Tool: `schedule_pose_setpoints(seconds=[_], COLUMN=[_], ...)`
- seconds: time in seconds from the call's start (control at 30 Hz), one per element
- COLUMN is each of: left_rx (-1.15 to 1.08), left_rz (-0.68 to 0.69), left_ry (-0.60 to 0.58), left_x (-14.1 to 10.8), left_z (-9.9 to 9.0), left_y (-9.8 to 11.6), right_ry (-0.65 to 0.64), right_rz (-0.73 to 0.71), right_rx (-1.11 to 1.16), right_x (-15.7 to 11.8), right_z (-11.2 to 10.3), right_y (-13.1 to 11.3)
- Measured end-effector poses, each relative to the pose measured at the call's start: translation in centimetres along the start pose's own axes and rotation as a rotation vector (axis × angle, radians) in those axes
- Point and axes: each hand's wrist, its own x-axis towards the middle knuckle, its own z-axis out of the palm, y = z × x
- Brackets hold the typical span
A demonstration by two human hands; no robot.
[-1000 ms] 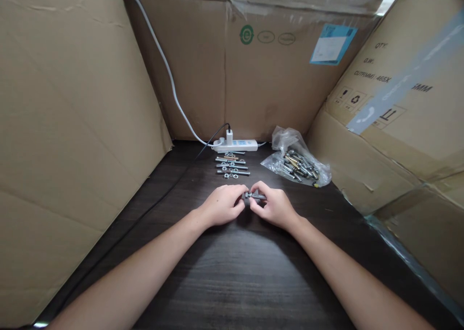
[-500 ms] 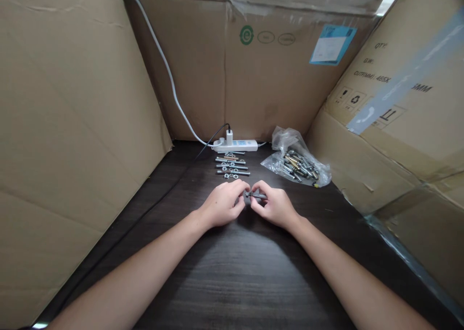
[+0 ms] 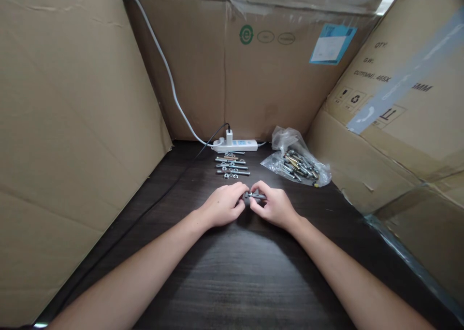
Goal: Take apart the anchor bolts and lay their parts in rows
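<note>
Between my hands, above the dark table, a grey metal bolt (image 3: pixel 259 195) lies roughly level. My right hand (image 3: pixel 277 205) pinches its shaft between thumb and fingers. At the bolt's left end is a nut (image 3: pixel 247 194), which the closed fingertips of my left hand (image 3: pixel 225 205) grip; part of it is hidden by the fingers. Just beyond my hands, loose bolts (image 3: pixel 234 173) lie in rows on the table, with several nuts and washers (image 3: pixel 231 176) among them.
A clear plastic bag (image 3: pixel 295 163) of metal bolts rests at the back right. Behind the rows stands a white power strip (image 3: pixel 239 145) with a plug in it. A black cable (image 3: pixel 155 199) crosses the table's left side. Cardboard boxes (image 3: pixel 195 78) wall in the left, back and right.
My left fingers have shifted slightly at the nut end, with the fingertips lower and more curled. My right hand keeps its hold on the bolt, almost unmoved.
</note>
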Motion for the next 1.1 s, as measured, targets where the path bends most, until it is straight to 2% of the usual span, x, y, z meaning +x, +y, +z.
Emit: schedule_pose_setpoints(seconds=[0.27, 0.6, 0.8, 1.0, 1.1], left_rx=[-0.060, -0.037, 0.015, 0.019, -0.006], left_rz=[0.007, 0.016, -0.002, 0.000, 0.004], left_ry=[0.152, 0.091, 0.002, 0.005, 0.069], left_x=[-0.16, -0.09, -0.01, 0.01, -0.02], left_z=[-0.34, -0.47, -0.08, -0.03, -0.18], left_y=[0.28, 0.29, 0.07, -0.03, 0.14], right_ry=[0.014, 0.011, 0.003, -0.004, 0.004], right_rz=[0.018, 0.013, -0.004, 0.007, 0.015], right_rx=[0.015, 0.002, 0.007, 0.003, 0.007], right_x=[0.02, -0.02, 0.01, 0.00, 0.03], right_z=[-0.03, -0.05, -0.11, -0.19, -0.19], right_y=[0.02, -0.09, -0.24, -0.27, -0.14])
